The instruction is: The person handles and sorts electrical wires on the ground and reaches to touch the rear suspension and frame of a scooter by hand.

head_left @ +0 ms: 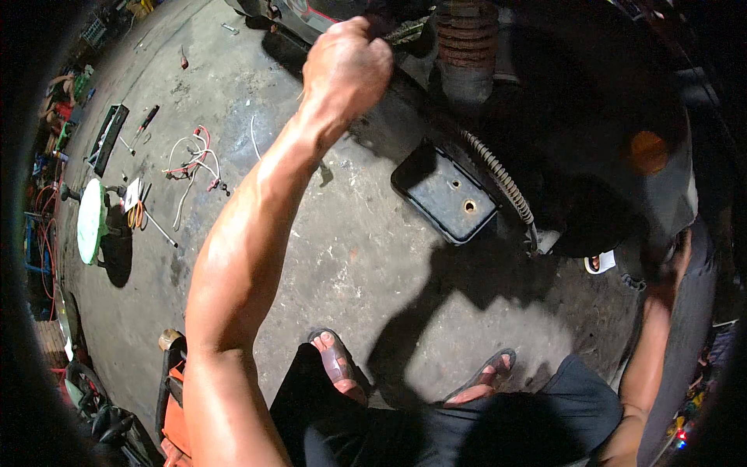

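Note:
My left hand (348, 68) reaches to the top middle, its fingers curled into a fist against the dark body of a vehicle. Whatever it grips, if anything, is hidden behind the knuckles. Just right of it stands a rusty ribbed cylinder (467, 48). Far to the right, my right hand (678, 253) is at the lower edge of a dark rounded panel (622, 204) with a round orange reflector (648, 152). Shadow and the panel conceal its fingers. Between the hands, a ribbed hose (498, 170) curves down beside a black tray-like box (445, 194) with a round hole.
On the concrete floor to the left lie tangled red and white wires (194, 159), a long black tray (107, 140) and a few tools. A small pale-green round stool (92, 222) stands there. An orange object (173, 405) is beside my left elbow. A white sandal (599, 263) shows under the panel.

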